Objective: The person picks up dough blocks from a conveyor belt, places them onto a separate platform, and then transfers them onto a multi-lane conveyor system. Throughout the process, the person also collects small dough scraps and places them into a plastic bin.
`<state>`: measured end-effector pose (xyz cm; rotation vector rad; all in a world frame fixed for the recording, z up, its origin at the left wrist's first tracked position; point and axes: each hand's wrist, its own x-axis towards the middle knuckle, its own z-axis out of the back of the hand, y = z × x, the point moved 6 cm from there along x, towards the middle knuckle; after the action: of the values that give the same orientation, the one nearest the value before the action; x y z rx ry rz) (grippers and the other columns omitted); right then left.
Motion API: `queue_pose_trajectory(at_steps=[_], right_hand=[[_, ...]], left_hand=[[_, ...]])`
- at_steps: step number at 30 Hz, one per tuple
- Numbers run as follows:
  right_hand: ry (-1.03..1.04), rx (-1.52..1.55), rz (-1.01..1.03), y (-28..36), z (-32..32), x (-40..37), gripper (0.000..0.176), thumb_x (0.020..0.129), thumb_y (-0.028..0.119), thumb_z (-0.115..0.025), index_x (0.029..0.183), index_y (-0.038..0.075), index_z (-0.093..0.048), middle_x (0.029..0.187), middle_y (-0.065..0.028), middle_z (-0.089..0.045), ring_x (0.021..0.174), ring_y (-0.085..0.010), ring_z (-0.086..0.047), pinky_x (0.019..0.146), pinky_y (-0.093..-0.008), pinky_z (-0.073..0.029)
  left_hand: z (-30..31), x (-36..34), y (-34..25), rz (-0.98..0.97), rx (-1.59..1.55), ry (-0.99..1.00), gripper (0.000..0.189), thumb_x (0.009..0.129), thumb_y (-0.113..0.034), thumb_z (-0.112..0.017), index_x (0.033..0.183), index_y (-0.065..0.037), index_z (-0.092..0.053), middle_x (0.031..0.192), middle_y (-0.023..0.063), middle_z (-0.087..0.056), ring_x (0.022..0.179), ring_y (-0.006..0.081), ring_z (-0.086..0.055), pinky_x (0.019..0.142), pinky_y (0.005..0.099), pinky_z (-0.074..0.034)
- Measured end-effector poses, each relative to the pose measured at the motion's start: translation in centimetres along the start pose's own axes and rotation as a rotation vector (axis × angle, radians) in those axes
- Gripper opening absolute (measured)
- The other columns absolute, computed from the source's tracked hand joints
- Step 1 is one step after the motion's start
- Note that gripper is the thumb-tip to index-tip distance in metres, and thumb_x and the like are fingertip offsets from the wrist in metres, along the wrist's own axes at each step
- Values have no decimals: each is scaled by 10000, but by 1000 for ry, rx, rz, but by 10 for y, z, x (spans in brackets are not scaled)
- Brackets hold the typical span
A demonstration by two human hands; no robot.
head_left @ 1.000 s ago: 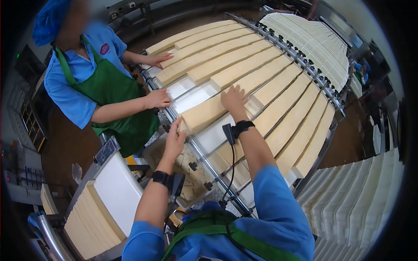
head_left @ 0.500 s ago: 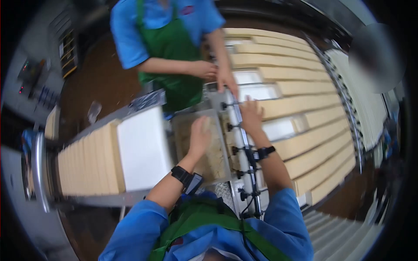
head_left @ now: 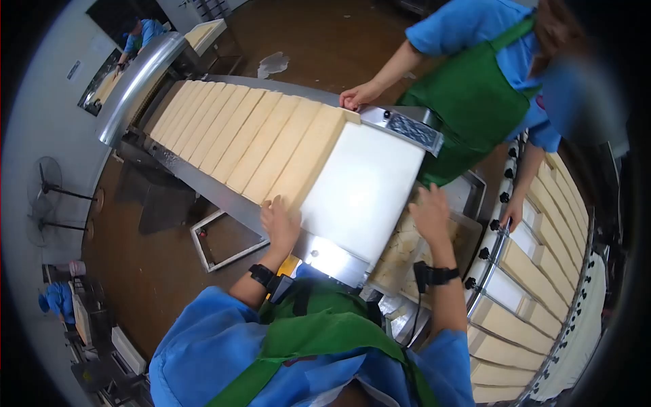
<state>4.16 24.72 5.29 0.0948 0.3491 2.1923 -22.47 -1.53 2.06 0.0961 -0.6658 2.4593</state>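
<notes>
My left hand (head_left: pixel 280 222) is at the near end of the front pale slab (head_left: pixel 313 163) in the row on the conveyor, its fingers spread against the slab's end. Bare white belt (head_left: pixel 363 195) shows beside that slab. My right hand (head_left: pixel 430 211) hangs over a plastic tub (head_left: pixel 463 237) with pale pieces in it, fingers apart and nothing in them. Across the belt, a co-worker's hand (head_left: pixel 361 95) touches the far end of the front slab. The co-worker's other hand (head_left: pixel 513 212) is at the rail of the slab rack.
A rack of long pale slabs (head_left: pixel 536 271) with a knobbed rail (head_left: pixel 483 254) stands at the right. A curved metal hood (head_left: pixel 142 88) covers the conveyor's far end. Fans (head_left: pixel 51 190) stand at the left. Other people work in the background.
The view has swung left toward the conveyor. My left hand has gone from the tub to the front slab, my right from the rack to above the tub. One co-worker's hand has reached the slab.
</notes>
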Motion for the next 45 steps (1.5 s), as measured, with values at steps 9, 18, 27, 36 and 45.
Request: queue_pose_trajectory(at_steps=[9, 18, 27, 36, 45], right_hand=[[17, 106, -48, 171, -92, 142, 715, 833, 412, -571, 1404, 70, -309, 1480, -193, -208, 1316, -371, -264, 1049, -478, -246], [29, -25, -138, 218, -99, 221, 724, 839, 570, -485, 1411, 161, -314, 1473, -225, -166, 1229, -388, -404, 968, -448, -380], [52, 98, -484, 127, -43, 171, 861, 717, 487, -623, 1361, 13, -303, 1420, -288, -217, 1200, -414, -428, 995, -413, -386], [-358, 420, -918, -7, -7, 25, 917, 666, 384, -694, 1328, -39, -220, 1411, -342, -137, 1187, -494, -413, 983, -443, -400], [-934, 499, -1196, -123, 118, -202, 786, 730, 369, -653, 1291, -34, -279, 1248, -262, -360, 1070, -448, -503, 863, -471, -459]], left_hand=[[0, 26, 24, -33, -281, 345, 826, 683, -203, -736, 1316, 64, -278, 1222, 312, -337, 1127, 476, -377, 984, 465, -354], [9, 43, 9, -11, -144, 636, 774, 684, -236, -766, 1223, 70, -303, 1143, 284, -390, 899, 450, -559, 739, 455, -502], [-4, 44, -8, -244, -258, 627, 773, 660, -246, -778, 1218, 59, -339, 1135, 270, -394, 940, 439, -534, 803, 460, -480], [-34, -9, -92, -468, -271, 821, 780, 663, -223, -757, 1220, 68, -296, 1100, 284, -374, 1018, 458, -444, 864, 470, -447], [-3, -97, -253, -833, -644, 747, 732, 693, -44, -651, 1334, 8, -302, 1344, 279, -252, 1269, 434, -237, 1053, 425, -258]])
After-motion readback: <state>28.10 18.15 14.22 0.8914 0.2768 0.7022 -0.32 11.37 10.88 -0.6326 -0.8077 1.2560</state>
